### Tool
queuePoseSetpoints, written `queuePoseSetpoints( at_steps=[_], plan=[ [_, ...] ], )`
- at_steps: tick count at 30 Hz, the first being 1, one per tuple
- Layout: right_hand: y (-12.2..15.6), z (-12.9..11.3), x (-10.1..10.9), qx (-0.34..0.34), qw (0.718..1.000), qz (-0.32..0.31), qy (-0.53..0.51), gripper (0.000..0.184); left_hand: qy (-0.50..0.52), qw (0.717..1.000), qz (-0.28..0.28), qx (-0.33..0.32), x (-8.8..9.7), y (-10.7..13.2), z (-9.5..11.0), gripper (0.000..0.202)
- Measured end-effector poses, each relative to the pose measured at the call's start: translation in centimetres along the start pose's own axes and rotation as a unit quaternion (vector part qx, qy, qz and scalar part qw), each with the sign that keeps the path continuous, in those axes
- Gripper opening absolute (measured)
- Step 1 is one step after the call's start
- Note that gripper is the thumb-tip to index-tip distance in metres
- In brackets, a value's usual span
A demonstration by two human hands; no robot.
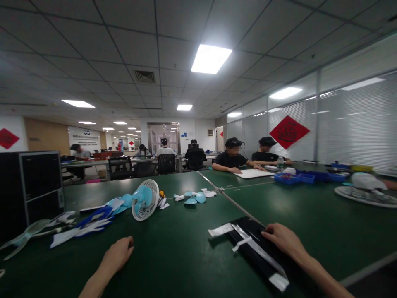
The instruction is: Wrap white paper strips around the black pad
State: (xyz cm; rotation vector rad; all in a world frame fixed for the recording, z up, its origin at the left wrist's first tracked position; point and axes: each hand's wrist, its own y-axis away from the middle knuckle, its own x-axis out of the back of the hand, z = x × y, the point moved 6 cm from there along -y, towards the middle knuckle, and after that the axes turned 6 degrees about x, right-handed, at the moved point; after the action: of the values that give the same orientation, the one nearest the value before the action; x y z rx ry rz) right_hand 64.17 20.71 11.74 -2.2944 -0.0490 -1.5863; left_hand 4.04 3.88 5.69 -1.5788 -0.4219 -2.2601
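Far L on the green counter (173,248): a blk PC-type case (43,174); just near of it, a translucent, multi-blade piece (26,236). Next, blue-&-white gloves (97,225) in a loose pile. The person's L hand (119,251) is at/over the near counter, fingers loosely bent, nothing visible in it; can't tell if fingers are spread or pressed tog. Beyond it, a white fan head (145,200) w/ lt-blue blades, tilted. To its R, a separate lt-blue fan blade (190,199). Near, R of ctr: the blk flat item (248,227) w/ silver strips (260,250), lying on the counter. Farther back, a co-worker in blk (228,159) has hands at a white board (256,174). The person's R hand (282,238) is at the flat item's R edge, fingers bent; can't tell if it's pinching. Far R: blue trays (287,179), then a round white tray (343,193), loaded.
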Motion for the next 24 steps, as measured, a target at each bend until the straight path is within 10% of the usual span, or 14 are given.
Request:
queuePoseSetpoints(
  at_steps=[15,24],
  plan=[
    [6.8,-0.5,1.4,-0.030,0.998,0.026,-0.040,0.041,-0.012,1.000,0.013,-0.005,0.4,0.5,0.6,0.028],
    [10.1,1.0,-2.9,-0.069,0.976,-0.021,-0.206,0.056,-0.017,1.000,-0.014,-0.005,0.2,0.4,0.6,0.032]
  ],
)
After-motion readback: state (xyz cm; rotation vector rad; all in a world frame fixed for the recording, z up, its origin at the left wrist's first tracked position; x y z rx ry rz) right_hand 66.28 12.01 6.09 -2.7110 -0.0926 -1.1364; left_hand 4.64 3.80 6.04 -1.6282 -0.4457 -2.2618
